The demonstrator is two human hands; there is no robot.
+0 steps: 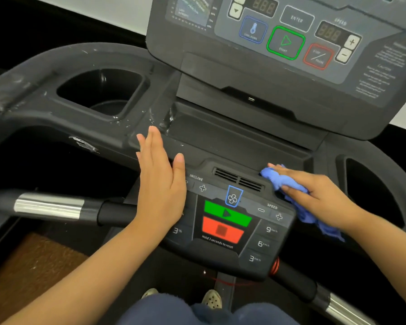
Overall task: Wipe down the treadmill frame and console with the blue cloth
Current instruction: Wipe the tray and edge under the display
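Now left hand [161, 184] flat, right [319, 198] grips cloth [275, 177].

I see my left hand [161, 191] flat on the 9 o'clock edge of the control panel [223, 240], my right hand [319, 198] on the cloth [277, 179] at its 2 o'clock, and the console [279, 38] behind at 12.

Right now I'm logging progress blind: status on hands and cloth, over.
Left hand flat on lower control panel, left side. Right hand holds blue cloth against panel's right top corner. White smears on frame by left cup holder.
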